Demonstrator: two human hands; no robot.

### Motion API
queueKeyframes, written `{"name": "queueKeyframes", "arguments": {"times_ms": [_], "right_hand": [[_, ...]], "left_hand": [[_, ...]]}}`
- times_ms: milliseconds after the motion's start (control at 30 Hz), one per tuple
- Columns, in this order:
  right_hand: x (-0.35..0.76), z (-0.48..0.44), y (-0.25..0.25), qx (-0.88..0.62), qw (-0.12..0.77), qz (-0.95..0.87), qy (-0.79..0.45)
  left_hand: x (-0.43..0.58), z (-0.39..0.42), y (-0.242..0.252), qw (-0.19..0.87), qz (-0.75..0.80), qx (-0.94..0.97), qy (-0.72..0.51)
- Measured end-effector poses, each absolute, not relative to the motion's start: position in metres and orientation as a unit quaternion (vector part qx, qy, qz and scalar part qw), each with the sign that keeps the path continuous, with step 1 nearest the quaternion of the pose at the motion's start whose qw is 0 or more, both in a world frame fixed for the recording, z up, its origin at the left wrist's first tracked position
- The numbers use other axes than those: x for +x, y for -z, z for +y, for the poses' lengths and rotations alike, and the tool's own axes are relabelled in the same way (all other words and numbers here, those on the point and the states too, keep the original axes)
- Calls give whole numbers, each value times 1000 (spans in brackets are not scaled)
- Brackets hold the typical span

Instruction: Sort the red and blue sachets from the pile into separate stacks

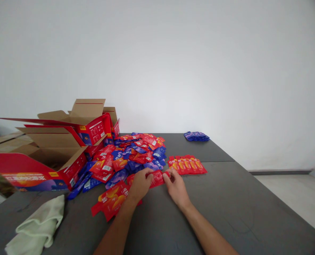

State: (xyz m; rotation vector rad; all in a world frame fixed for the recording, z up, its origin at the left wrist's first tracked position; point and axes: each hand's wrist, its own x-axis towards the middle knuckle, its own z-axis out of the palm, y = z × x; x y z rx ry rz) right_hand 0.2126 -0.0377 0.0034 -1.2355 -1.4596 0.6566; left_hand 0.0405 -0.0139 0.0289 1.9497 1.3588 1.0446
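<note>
A red sachet is held between both hands just above the grey table. My left hand pinches its left end and my right hand pinches its right end. Behind them spreads a loose pile of red and blue sachets. Right of the pile lies a neat overlapping row of red sachets. A small stack of blue sachets rests at the table's far edge. A few red sachets lie under my left wrist.
Open red and blue cardboard boxes with raised flaps crowd the table's left side. A pale green cloth lies crumpled at the near left. A white wall stands behind the table. Light floor shows to the right.
</note>
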Motion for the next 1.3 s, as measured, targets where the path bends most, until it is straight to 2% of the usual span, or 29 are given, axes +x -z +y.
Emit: {"name": "queueKeyframes", "arguments": {"times_ms": [200,333,600,800,1167,1300], "right_hand": [[213,-41,-7,-494,545,-564,-376],[213,-42,-7,-479,531,-570,-403],[207,-46,-8,-478,512,-592,-399],[202,-46,-2,-476,519,-594,-388],[202,-53,-8,-530,498,-633,-266],[202,-52,-11,-520,528,-590,-319]], "left_hand": [[45,-11,-21,427,498,635,-408],[48,-17,-25,473,464,641,-387],[55,-18,-25,397,482,677,-390],[57,-15,-13,397,489,677,-381],[65,-23,-19,301,505,713,-382],[66,-23,-20,311,496,697,-414]]}}
